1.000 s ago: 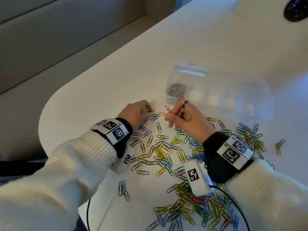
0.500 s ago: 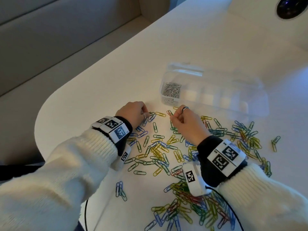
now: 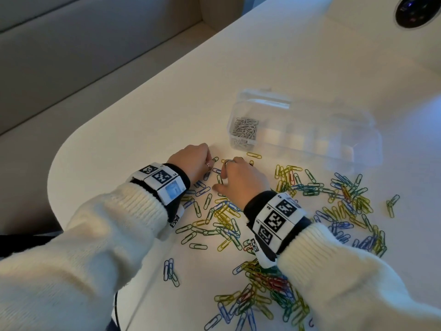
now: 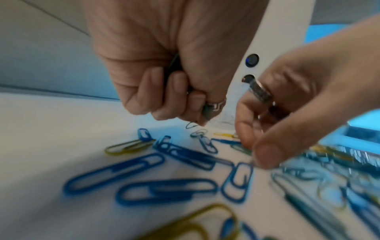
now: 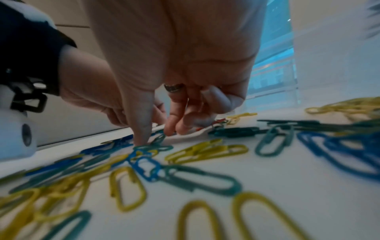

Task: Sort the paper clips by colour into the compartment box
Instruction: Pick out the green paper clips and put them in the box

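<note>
Loose paper clips [image 3: 307, 187] in blue, green, yellow and red cover the white table. The clear compartment box [image 3: 334, 139] stands behind them, with silver clips [image 3: 244, 131] in its left end compartment. My left hand [image 3: 207, 163] is curled into a fist just above the table; the left wrist view shows dark green clips [image 4: 174, 65] gripped inside that left hand [image 4: 179, 100]. Right beside it, my right hand [image 3: 218, 180] reaches down, thumb and forefinger pinching a green clip [image 3: 219, 179] lying on the table. In the right wrist view, the right hand [image 5: 156, 138] has its thumb tip on the green clip [image 5: 152, 147].
A small separate bunch of blue clips [image 3: 170, 271] lies near the table's front left edge, which curves round just left of my left hand. A round dark device [image 3: 415, 10] sits in the table at the far right. A pale bench [image 3: 71, 56] runs beyond the table.
My right hand has come down and to the left, from a raised pinch by the box to the clips beside my left hand. The left hand has stayed curled in place.
</note>
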